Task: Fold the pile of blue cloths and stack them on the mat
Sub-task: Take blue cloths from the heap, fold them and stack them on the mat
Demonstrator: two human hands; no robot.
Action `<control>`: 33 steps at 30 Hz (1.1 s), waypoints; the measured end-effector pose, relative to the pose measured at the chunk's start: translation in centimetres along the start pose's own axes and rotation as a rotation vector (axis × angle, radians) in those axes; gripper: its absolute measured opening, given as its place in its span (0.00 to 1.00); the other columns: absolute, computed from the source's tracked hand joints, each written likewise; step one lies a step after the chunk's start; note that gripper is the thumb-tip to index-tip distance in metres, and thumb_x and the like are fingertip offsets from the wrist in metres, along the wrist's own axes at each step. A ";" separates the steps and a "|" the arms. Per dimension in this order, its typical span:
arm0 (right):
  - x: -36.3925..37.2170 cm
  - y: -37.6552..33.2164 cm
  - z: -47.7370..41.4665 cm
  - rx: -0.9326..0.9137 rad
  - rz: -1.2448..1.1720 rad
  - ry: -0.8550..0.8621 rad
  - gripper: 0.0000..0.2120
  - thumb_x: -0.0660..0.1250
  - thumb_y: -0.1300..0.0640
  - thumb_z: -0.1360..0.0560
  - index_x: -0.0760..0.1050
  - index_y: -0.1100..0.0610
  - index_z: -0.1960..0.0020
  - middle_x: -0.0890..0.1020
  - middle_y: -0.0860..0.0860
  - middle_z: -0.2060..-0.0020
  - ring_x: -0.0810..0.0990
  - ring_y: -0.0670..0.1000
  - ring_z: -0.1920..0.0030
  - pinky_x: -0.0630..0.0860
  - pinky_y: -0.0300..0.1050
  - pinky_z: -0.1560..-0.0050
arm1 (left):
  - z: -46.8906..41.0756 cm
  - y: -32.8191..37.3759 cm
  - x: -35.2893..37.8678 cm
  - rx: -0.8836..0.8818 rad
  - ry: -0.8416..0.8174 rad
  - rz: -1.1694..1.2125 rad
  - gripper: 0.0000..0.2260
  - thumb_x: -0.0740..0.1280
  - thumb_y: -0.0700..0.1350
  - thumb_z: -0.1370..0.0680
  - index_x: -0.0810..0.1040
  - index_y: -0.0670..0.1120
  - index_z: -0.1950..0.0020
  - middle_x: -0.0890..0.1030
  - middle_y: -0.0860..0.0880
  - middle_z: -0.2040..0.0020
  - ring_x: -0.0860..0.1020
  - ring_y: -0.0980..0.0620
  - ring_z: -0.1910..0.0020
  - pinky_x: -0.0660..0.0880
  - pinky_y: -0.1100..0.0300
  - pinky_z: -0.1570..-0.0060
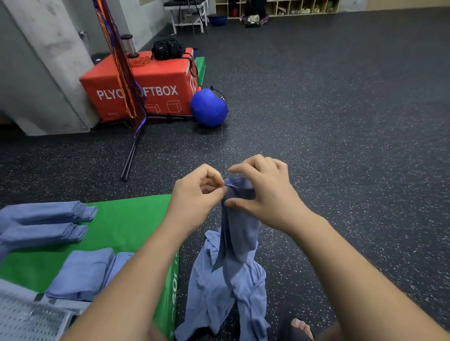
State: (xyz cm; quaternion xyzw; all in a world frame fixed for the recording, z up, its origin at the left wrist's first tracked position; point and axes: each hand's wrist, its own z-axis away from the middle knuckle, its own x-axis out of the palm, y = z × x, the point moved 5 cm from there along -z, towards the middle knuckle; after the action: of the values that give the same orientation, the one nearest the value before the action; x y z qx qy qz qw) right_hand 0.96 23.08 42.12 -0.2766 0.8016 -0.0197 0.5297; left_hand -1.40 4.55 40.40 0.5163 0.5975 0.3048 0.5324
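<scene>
Lower left of frame: folded cloths in stacks on the green mat. Centre: left hand, fingers curled, pinching the top edge of a blue cloth; just right, right hand pinching the same edge between thumb and fingers. Below centre: cloth hanging down to the unfolded pile on the speckled floor.

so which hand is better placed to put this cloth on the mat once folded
Left, probably. The left hand pinches the cloth, and the green mat with its folded stacks lies on that side; the right hand would have to cross over.
</scene>
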 end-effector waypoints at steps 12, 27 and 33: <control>0.0 0.6 -0.9 0.036 -0.271 0.086 0.10 0.75 0.48 0.22 0.75 0.48 0.54 0.77 0.43 0.63 0.75 0.45 0.57 0.69 0.54 0.37 | -0.1 -0.8 0.7 0.009 -0.032 0.052 0.08 0.75 0.38 0.20 0.77 0.47 0.49 0.87 0.46 0.54 0.84 0.50 0.53 0.80 0.54 0.45; -4.8 -0.4 -1.2 0.063 -0.484 0.106 0.10 0.78 0.53 0.23 0.79 0.53 0.56 0.76 0.49 0.71 0.72 0.47 0.68 0.66 0.37 0.61 | 1.3 -1.1 4.3 0.141 -0.062 -0.032 0.11 0.75 0.37 0.23 0.83 0.52 0.46 0.87 0.55 0.52 0.87 0.56 0.49 0.82 0.48 0.43; -6.4 0.7 -0.7 0.103 -0.481 0.126 0.09 0.78 0.51 0.23 0.79 0.50 0.54 0.77 0.50 0.67 0.75 0.54 0.63 0.71 0.47 0.60 | 1.2 -3.7 6.5 0.239 -0.227 -0.308 0.03 0.73 0.50 0.22 0.82 0.52 0.53 0.82 0.59 0.59 0.81 0.59 0.58 0.79 0.50 0.54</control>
State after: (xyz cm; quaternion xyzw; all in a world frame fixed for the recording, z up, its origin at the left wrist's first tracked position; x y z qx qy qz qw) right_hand 1.90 26.44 47.57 -0.4301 0.7421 -0.2034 0.4722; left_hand -0.65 9.46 34.66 0.5094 0.6374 0.0871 0.5715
